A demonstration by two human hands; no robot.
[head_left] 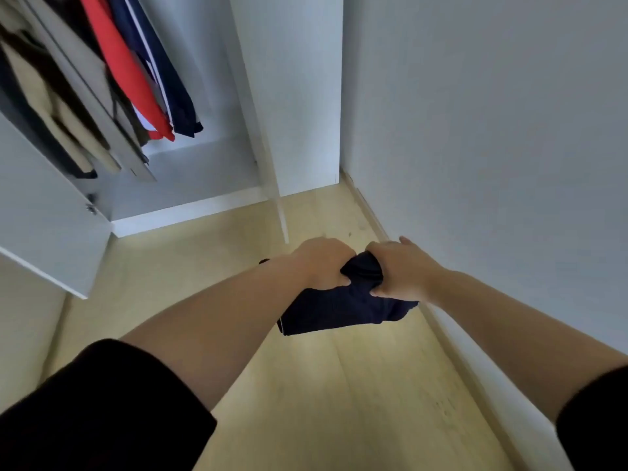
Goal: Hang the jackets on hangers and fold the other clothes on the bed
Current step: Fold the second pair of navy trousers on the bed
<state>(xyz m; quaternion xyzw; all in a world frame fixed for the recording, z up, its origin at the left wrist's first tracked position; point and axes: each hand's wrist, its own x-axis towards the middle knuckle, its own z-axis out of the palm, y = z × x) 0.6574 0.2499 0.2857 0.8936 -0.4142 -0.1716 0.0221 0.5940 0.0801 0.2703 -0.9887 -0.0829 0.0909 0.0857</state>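
Wood floor (pixel 306 385) by open wardrobe (pixel 190 171) | hands: left hand (pixel 323 263), right hand (pixel 401 270) grip navy garment (pixel 339 307) bunched between them

Navy garment (pixel 343 307), red jacket (pixel 125 62), pale wood floor (pixel 306 385).

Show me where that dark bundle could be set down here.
Free: the wardrobe's bottom board beneath the hanging clothes, and the wooden floor between wardrobe door and right wall. Crowded: the upper left, where the clothes hang packed together.
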